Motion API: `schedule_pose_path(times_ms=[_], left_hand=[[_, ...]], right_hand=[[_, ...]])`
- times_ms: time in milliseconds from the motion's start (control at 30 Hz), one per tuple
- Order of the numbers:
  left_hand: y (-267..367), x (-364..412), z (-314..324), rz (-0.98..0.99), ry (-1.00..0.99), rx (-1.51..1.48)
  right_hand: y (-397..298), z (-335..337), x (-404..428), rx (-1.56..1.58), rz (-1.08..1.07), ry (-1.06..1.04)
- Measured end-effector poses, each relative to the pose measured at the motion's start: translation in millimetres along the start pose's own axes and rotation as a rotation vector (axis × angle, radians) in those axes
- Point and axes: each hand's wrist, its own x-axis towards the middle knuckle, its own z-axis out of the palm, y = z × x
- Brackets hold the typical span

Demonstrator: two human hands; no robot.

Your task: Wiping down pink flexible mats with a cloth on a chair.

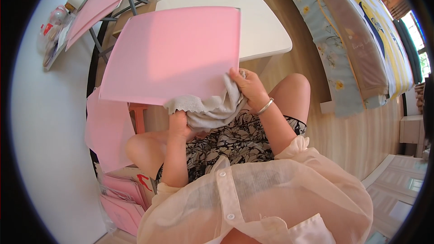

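A flat pink panel (176, 51) with a thin pale edge spans the middle of the view, partly over a white table. A crumpled light grey cloth (217, 112) hangs at its near right corner and lower edge. My right hand (249, 84) grips the cloth and the panel's right edge, thumb on top. At the lower edge my left hand (179, 123) holds the bunched cloth; its fingers are mostly hidden under the fabric and panel. Whether they also touch the panel I cannot tell.
The white table (264, 23) stands ahead. More pink sheets (108, 132) lean at left, with others (122, 206) in a box below. An orange stool (138, 115) is by my left knee. A bed (352, 40) stands right, a wall (51, 135) left.
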Motion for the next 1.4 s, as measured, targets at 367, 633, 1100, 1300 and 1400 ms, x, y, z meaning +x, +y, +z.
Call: schedule_pose_path(times_ms=[367,633,1100,1300,1400], left_hand=[[-54,-59,39,0.196,0.122,-0.236],[-44,-52,-3,0.145,0.024,-0.311],[-30,-63,11,0.354,0.173,-0.433],[-35,-59,28,0.337,0.246,-0.321],[-35,-55,36,0.277,0.139,-0.261]], right_hand=[[37,86,-35,0.242,-0.110,0.274],[9,60,-10,0.061,-0.107,0.365],[16,64,-60,0.304,-0.038,0.290],[26,76,-76,0.286,0.042,0.214],[20,73,-73,0.288,0.085,0.249]])
